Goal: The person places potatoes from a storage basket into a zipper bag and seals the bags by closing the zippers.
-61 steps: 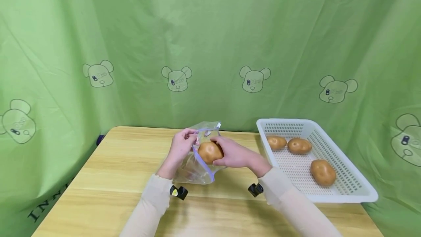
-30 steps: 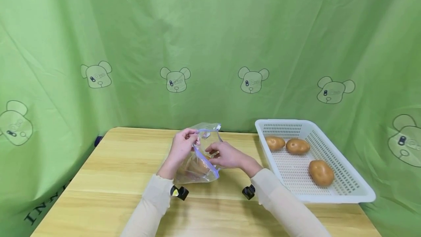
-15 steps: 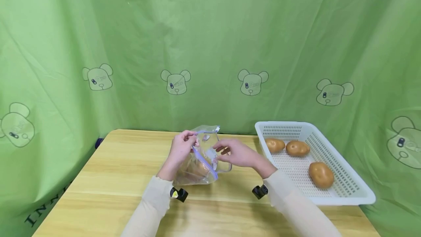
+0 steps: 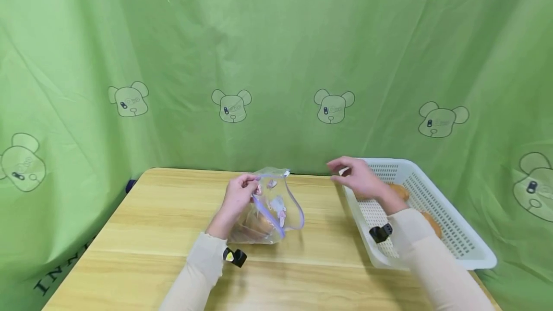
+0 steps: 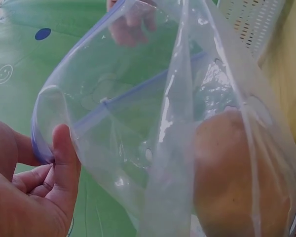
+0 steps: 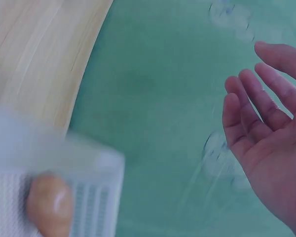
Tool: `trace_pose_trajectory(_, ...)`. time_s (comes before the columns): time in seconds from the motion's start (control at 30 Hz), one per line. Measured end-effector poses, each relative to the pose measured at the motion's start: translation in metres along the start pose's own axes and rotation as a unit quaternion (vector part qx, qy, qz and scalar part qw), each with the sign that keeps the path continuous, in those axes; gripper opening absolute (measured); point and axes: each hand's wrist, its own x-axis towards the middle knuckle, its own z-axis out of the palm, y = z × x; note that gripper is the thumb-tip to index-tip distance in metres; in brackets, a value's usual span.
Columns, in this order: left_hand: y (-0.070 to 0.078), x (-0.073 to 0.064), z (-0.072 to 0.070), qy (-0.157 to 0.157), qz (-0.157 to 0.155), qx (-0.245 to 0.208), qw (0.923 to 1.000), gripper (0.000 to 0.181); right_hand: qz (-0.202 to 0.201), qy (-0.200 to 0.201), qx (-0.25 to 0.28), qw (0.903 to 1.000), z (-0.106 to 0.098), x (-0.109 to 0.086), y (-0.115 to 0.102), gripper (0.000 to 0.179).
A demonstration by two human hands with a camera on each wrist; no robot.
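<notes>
My left hand (image 4: pixel 238 196) pinches the purple-edged mouth of a clear zip bag (image 4: pixel 276 205) between thumb and fingers. The bag's mouth gapes to the right. Inside it lies a potato (image 5: pixel 232 173), seen through the plastic in the left wrist view. My right hand (image 4: pixel 358 176) hovers over the left rim of a white plastic basket (image 4: pixel 458 220), its fingers relaxed with nothing in them. In the basket, a potato (image 4: pixel 399 192) and another potato (image 4: pixel 432 223) are partly hidden by the right arm. The right wrist view shows one potato (image 6: pixel 50 205) in the basket, blurred.
The wooden table (image 4: pixel 155 224) carries both the bag and the basket, with bare wood between them. Behind it hangs a green curtain (image 4: pixel 276 61) printed with bear heads. A small black wrist camera (image 4: pixel 235 256) sits at the left sleeve.
The right hand lowered a potato into the bag and let it go. It then came out and moved right to the basket. The left hand stays at the bag's edge.
</notes>
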Motion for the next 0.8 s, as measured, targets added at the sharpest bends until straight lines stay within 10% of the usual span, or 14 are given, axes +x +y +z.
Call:
trace_pose_trajectory(0.23,0.001,-0.001,0.002,-0.001,0.004,-0.005,1.0000,0.023,0.100,0.023,0.000,0.9947,-0.023,-0.010,0.049,0.038)
trace_pose_trajectory(0.8,-0.001,-0.001,0.001,-0.003,0.003,-0.010,0.9999,0.021,0.144,-0.039,-0.016,0.9886,-0.027,-0.027,0.129,0.056)
